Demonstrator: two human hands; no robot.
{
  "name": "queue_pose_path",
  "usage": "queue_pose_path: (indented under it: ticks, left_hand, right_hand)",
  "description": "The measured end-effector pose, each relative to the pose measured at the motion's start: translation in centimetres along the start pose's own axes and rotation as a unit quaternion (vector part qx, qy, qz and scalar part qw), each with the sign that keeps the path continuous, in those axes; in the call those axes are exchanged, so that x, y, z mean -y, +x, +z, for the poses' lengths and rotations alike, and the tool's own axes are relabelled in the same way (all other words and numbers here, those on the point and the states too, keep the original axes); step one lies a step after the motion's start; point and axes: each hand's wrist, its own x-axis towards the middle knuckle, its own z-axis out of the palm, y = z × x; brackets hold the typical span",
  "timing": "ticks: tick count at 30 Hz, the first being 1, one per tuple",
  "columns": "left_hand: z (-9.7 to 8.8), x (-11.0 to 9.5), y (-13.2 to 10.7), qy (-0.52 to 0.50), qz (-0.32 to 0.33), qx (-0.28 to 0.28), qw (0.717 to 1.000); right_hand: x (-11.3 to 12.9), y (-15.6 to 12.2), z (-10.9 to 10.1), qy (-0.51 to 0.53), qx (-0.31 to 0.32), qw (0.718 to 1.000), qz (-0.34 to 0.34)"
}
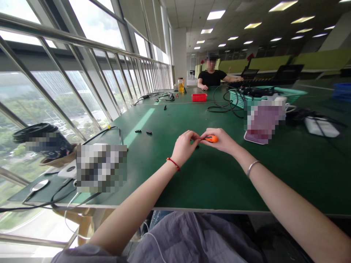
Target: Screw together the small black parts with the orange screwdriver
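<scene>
"What containers do you have?"

"From my station I see a teal basket (236, 100) on the right, heaped with black cables (253, 90), some looping over its side. Left of it sits a red tray (199, 98); I can't make out its inside. Farther left stands a jar (181, 87) of amber liquid, and by the railing (68, 41) a paper cup (59, 147) wears a dark lid that hides whatever it holds."

"And the surface, the room?"

"A green tabletop (225, 186), crossed by a strip of sunlight, with small black pieces (138, 131) scattered to the left. Windows (94, 22) line that side, and lit panels (216, 15) dot the ceiling. A person in a black top (212, 77) sits at the far end."

"Where's the tool, and how are your hands?"

"Together, near the middle. My right hand (223, 140) is wrapped around the orange-handled tool (211, 138), its dark end pointing left. The fingertips of my left hand (183, 147) meet that end; I can't tell whether they grip it or some small part. A little dark piece (197, 146) shows just below them."
</scene>
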Motion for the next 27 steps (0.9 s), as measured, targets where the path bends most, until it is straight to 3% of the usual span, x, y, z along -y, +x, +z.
queue_pose_path:
  ticks: [9,17,27]
  left_hand:
    - [-0.6,-0.1,0.2,-0.035,0.002,0.026,0.999]
    - [-2.1,0.9,0.0,-0.029,0.075,0.123,0.989]
    - [-1.8,1.1,0.0,-0.020,0.090,0.088,0.992]
  right_hand:
    - [0.0,0.0,0.0,0.030,-0.002,1.000,-0.004]
    - [0.0,-0.2,0.1,0.083,0.003,0.996,0.014]
    - [0.1,-0.3,0.6,0.116,-0.008,0.992,0.052]
